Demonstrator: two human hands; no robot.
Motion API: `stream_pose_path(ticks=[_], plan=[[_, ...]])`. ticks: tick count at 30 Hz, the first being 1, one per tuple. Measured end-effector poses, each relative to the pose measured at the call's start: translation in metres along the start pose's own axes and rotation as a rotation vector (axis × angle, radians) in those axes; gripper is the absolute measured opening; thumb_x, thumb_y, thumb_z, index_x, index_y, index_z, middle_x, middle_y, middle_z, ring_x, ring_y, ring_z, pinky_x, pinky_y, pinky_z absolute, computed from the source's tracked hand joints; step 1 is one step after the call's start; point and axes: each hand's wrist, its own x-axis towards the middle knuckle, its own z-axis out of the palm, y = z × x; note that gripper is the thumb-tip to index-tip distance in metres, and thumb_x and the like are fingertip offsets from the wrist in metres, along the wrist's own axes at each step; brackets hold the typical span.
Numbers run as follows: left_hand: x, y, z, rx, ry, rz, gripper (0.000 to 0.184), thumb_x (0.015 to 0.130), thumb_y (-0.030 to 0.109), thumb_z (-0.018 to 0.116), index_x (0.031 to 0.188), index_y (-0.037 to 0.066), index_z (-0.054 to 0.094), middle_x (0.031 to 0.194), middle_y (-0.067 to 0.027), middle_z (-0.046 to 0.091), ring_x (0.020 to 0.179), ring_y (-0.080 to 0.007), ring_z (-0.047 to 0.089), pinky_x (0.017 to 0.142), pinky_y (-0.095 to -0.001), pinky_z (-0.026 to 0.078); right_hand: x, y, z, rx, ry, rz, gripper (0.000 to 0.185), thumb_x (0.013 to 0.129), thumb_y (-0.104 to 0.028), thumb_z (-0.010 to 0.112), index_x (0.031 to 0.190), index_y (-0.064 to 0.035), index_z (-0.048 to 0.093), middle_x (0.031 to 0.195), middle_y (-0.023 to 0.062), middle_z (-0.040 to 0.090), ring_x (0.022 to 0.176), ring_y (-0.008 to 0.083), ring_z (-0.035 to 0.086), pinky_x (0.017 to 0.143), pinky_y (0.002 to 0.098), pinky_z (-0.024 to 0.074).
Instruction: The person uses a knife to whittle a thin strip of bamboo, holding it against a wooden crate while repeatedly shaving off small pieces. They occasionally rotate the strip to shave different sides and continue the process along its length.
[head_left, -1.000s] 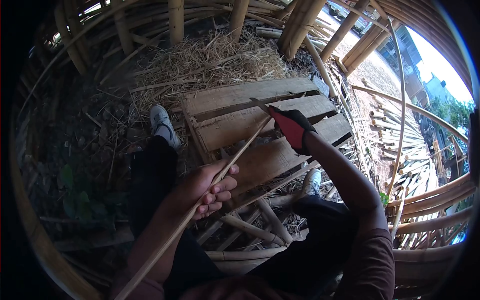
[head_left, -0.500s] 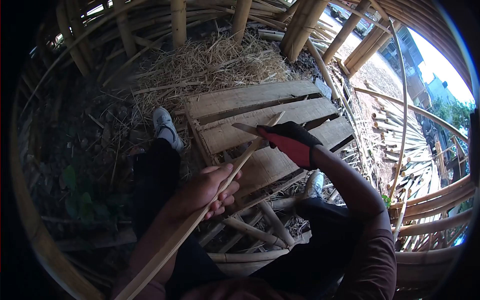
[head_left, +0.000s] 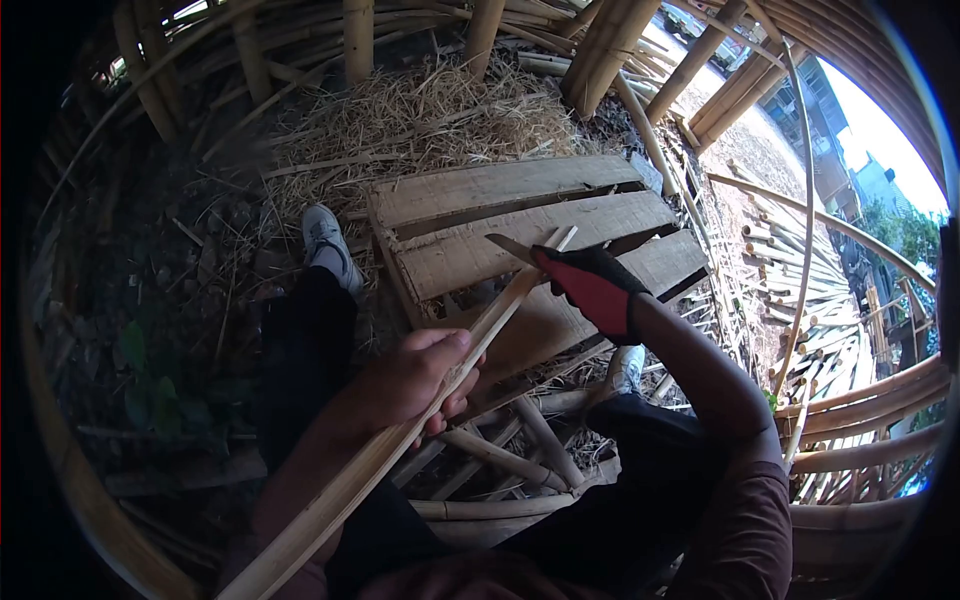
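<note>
A long split bamboo strip runs from the lower left up towards the middle of the view. My bare left hand is wrapped round it partway along, thumb on top. On my right hand is a red and black glove, and its fingers are closed on a knife whose handle they hide. The knife's blade points up and left, crossing the strip near its far end. Whether the edge bites into the strip I cannot tell. Beneath both lies a low slatted wooden bench.
Dry bamboo shavings are heaped behind the bench. Upright bamboo poles stand beyond them. Cut bamboo lengths lie stacked outside at the right. My shoes are on either side of the bench.
The bamboo strip has turned in my left hand and now shows a broader face. My right hand and the knife have shifted slightly right along the strip.
</note>
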Motion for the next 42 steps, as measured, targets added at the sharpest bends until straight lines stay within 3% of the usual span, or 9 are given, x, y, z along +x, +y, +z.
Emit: stream_pose_path(ticks=[3, 5, 9, 19, 22, 26, 30, 34, 42], plan=[[0.002, -0.001, 0.000, -0.043, -0.029, -0.004, 0.034, 0.105, 0.037, 0.036, 0.101, 0.005, 0.048, 0.057, 0.0034, 0.038, 0.039, -0.0026, 0.038, 0.030, -0.0170, 0.035, -0.008, -0.006, 0.001, -0.055, -0.033, -0.060, 0.048, 0.095, -0.053, 0.054, 0.095, -0.0073, 0.069, 0.073, 0.0014, 0.059, 0.063, 0.0121, 0.054, 0.058, 0.0294, 0.0428], [0.006, 0.000, -0.004, -0.248, -0.067, -0.005, 0.033, 0.105, 0.035, 0.035, 0.102, 0.005, 0.047, 0.056, 0.0038, 0.036, 0.039, -0.0022, 0.037, 0.029, -0.0167, 0.034, 0.004, 0.015, 0.006, -0.556, 0.337, -0.506, 0.033, 0.097, -0.039, 0.051, 0.109, -0.0130, 0.068, 0.090, 0.0103, 0.066, 0.086, 0.0242, 0.066, 0.072, 0.0399, 0.0516], [0.005, 0.000, -0.002, -0.265, -0.061, -0.015, 0.032, 0.106, 0.034, 0.035, 0.103, 0.004, 0.046, 0.056, 0.0037, 0.036, 0.039, -0.0019, 0.037, 0.029, -0.0167, 0.034, -0.031, 0.015, 0.030, -0.697, 0.372, -0.716, 0.026, 0.093, -0.018, 0.053, 0.116, -0.0182, 0.066, 0.113, 0.0069, 0.064, 0.094, 0.0260, 0.067, 0.073, 0.0385, 0.0557], [0.009, -0.007, -0.001, -0.123, -0.062, 0.018, 0.035, 0.106, 0.036, 0.034, 0.104, 0.003, 0.046, 0.057, 0.0026, 0.038, 0.040, -0.0028, 0.036, 0.031, -0.0176, 0.034, 0.004, 0.050, -0.011, -1.128, 0.427, -0.729, 0.027, 0.095, -0.021, 0.052, 0.119, -0.0238, 0.063, 0.090, 0.0050, 0.065, 0.068, 0.0237, 0.068, 0.049, 0.0378, 0.0527], [0.007, -0.005, -0.002, -0.089, -0.049, 0.023, 0.035, 0.106, 0.036, 0.033, 0.105, 0.003, 0.046, 0.057, 0.0026, 0.038, 0.040, -0.0029, 0.037, 0.031, -0.0178, 0.035, -0.019, 0.040, -0.004, -1.090, 0.334, -0.638, 0.023, 0.096, -0.023, 0.051, 0.116, -0.0231, 0.064, 0.088, 0.0053, 0.064, 0.067, 0.0246, 0.067, 0.050, 0.0377, 0.0531], [0.006, -0.004, 0.000, -0.080, -0.039, -0.016, 0.035, 0.106, 0.036, 0.033, 0.104, 0.003, 0.046, 0.057, 0.0028, 0.038, 0.040, -0.0027, 0.037, 0.031, -0.0179, 0.035, -0.025, 0.036, -0.004, -1.074, 0.288, -0.960, 0.017, 0.093, -0.023, 0.055, 0.107, -0.0187, 0.063, 0.083, 0.0031, 0.064, 0.071, 0.0241, 0.068, 0.052, 0.0385, 0.0537], [0.007, -0.006, -0.002, -0.110, -0.065, 0.032, 0.035, 0.106, 0.036, 0.033, 0.103, 0.004, 0.046, 0.056, 0.0028, 0.037, 0.040, -0.0026, 0.037, 0.031, -0.0178, 0.035, 0.011, 0.052, -0.027, -1.187, 0.338, -0.640, 0.025, 0.093, -0.017, 0.052, 0.115, -0.0209, 0.063, 0.098, 0.0034, 0.066, 0.075, 0.0234, 0.069, 0.053, 0.0367, 0.0546], [0.009, -0.005, -0.004, -0.140, -0.092, 0.001, 0.034, 0.105, 0.036, 0.033, 0.102, 0.005, 0.046, 0.056, 0.0029, 0.037, 0.041, -0.0029, 0.038, 0.032, -0.0179, 0.034, -0.030, 0.034, 0.011, -1.016, 0.248, -0.998, 0.030, 0.091, -0.018, 0.055, 0.118, -0.0280, 0.065, 0.105, 0.0009, 0.064, 0.078, 0.0206, 0.069, 0.055, 0.0349, 0.0553], [0.002, 0.000, 0.002, 0.087, 0.031, 0.023, 0.038, 0.104, 0.040, 0.034, 0.100, 0.005, 0.049, 0.059, 0.0023, 0.042, 0.041, -0.0035, 0.039, 0.034, -0.0183, 0.036, -0.008, 0.031, -0.015, -1.058, 0.324, -0.851, 0.018, 0.096, -0.028, 0.053, 0.105, -0.0202, 0.067, 0.084, 0.0018, 0.065, 0.064, 0.0235, 0.066, 0.050, 0.0359, 0.0518]])
